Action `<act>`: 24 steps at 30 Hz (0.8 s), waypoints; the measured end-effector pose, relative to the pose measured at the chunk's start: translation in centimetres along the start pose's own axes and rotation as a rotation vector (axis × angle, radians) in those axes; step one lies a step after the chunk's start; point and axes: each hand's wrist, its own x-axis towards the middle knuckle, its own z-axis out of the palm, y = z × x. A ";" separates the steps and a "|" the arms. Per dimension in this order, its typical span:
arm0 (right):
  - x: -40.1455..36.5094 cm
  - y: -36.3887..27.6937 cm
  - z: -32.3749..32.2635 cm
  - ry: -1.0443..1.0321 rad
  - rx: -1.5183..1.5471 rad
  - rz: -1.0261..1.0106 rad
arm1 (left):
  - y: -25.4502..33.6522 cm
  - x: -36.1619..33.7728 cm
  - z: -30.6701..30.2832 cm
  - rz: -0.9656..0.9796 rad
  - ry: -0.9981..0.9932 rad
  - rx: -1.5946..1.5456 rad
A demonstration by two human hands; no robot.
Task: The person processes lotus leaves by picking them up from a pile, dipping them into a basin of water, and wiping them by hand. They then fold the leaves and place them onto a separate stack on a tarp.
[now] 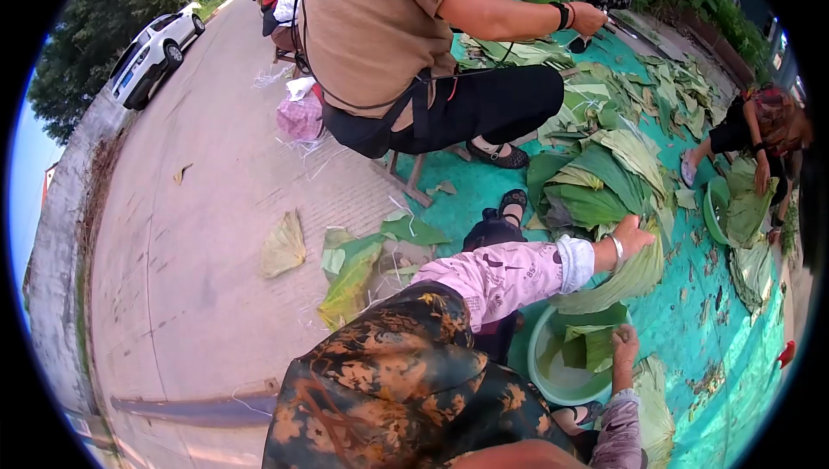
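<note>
My left hand [635, 237], with a silver bracelet at the wrist, has its fingers closed at the edge of a pale green lotus leaf [620, 286]. That leaf hangs from a thick stack of large lotus leaves [598, 177] on the ground. Lower down, my right hand [624, 345] is a closed fist on a folded green leaf [599, 348]. The folded leaf dips into a light green basin [539, 374] with what looks like shallow water in it. The fingertips of both hands are partly hidden.
A person in a brown shirt [371, 28] sits close by on a wooden stool [404, 177]. Another person [773, 128] bends over a second basin [715, 210] at the right. Leaves lie scattered on the green ground sheet [699, 331]. A white car [155, 54] stands on the concrete road.
</note>
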 end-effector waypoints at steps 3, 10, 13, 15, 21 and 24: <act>-0.5 7.1 2.3 0.012 0.088 0.188 | 0.8 -0.3 -0.4 -0.077 -0.020 -0.031; -4.8 11.1 5.9 -0.140 -0.154 0.335 | -0.6 0.4 -1.3 -0.004 -0.092 -0.292; -5.5 11.2 6.1 -0.275 -0.354 0.295 | 1.3 -0.1 -2.2 -0.250 -0.071 -0.178; -5.2 11.3 6.4 -0.371 -0.490 0.275 | 1.9 -0.4 -2.1 -0.224 -0.041 -0.178; -6.0 12.8 9.1 -0.480 -0.644 0.302 | 2.1 -0.6 -1.9 -0.292 -0.210 -0.397; -5.9 12.5 9.3 -0.450 -0.503 0.294 | 1.8 -0.7 -1.7 -0.270 -0.218 -0.394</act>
